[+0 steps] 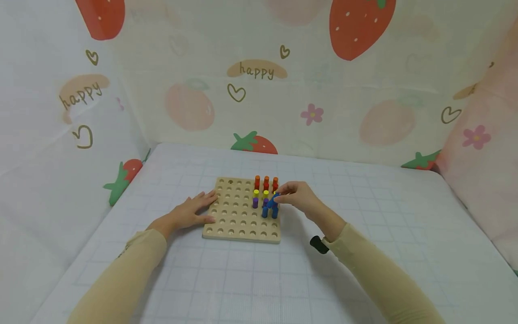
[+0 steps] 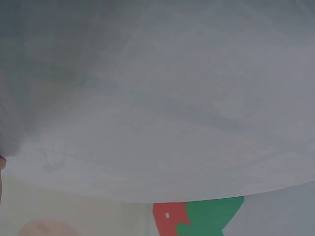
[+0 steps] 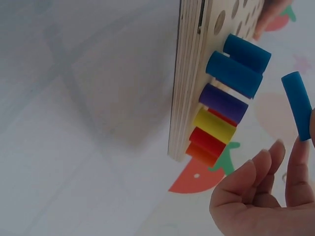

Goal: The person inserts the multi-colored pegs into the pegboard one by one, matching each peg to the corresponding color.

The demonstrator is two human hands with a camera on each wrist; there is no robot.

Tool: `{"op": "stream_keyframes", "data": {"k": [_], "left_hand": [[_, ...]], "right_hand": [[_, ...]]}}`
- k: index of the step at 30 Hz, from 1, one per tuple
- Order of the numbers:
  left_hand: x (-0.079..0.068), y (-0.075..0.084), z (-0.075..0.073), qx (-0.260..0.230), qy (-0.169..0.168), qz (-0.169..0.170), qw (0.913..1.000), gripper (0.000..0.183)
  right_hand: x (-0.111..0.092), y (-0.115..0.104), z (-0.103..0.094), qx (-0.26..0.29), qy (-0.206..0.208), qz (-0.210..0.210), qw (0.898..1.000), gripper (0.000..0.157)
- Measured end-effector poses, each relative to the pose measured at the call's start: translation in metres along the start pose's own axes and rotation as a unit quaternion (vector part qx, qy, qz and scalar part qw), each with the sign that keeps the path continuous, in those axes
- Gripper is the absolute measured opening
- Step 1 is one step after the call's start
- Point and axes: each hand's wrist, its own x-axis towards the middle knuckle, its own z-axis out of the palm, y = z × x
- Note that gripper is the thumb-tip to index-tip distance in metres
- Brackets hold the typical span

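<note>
My right hand (image 1: 302, 198) pinches a blue peg (image 3: 297, 105) by one end, tilted, just above the right side of a wooden pegboard (image 1: 236, 227). Below it, two blue pegs (image 1: 265, 212) stand upright in the board. Behind them come rows of purple pegs (image 1: 255, 203), yellow pegs (image 1: 256, 194), red pegs and orange pegs (image 1: 257, 180), partly hidden by the hand in the head view. My left hand (image 1: 187, 214) rests on the board's left edge with its fingers spread. Only a fingertip (image 2: 2, 162) shows in the left wrist view.
Bare holes cover the left part and the front rows of the board. It lies on a white grid-patterned cloth (image 1: 243, 283). A strawberry-printed curtain (image 1: 259, 108) rises behind and at both sides. Something black (image 1: 319, 245) shows at the right wrist.
</note>
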Motion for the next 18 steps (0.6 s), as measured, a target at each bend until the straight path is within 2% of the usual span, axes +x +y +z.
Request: {"op": "stream_keyframes", "data": {"k": [10, 18], "left_hand": [[-0.002, 0.003, -0.001, -0.003, 0.002, -0.002, 1.0, 0.088], [-0.002, 0.001, 0.0, -0.005, -0.002, -0.004, 1.0, 0.088]], "right_hand": [[0.007, 0.0, 0.018, -0.023, -0.003, -0.02, 1.0, 0.018], [0.011, -0.001, 0.035, -0.098, 0.003, -0.032, 0.995, 0.016]]}}
